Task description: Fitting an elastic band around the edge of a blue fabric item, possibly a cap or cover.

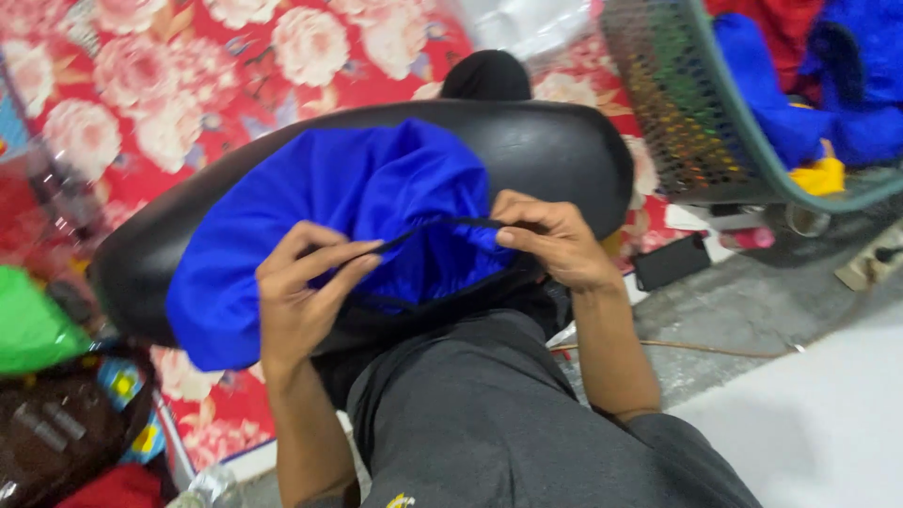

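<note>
A bright blue cloth piece (376, 198) with a thin black edge lies bunched on a black padded seat (555, 150) in front of me. My left hand (306, 292) pinches the cloth's black edge at its lower left. My right hand (550, 240) grips the same edge on the right, and the edge runs taut between both hands. My grey-trousered leg (480, 414) lies below the cloth.
A red floral mat (188, 75) covers the floor behind the seat. A green mesh basket (687, 113) holding blue, red and yellow cloth stands at the upper right. A black phone (670, 261) lies on the grey floor. Green cloth and a dark bag (56, 423) sit at the left.
</note>
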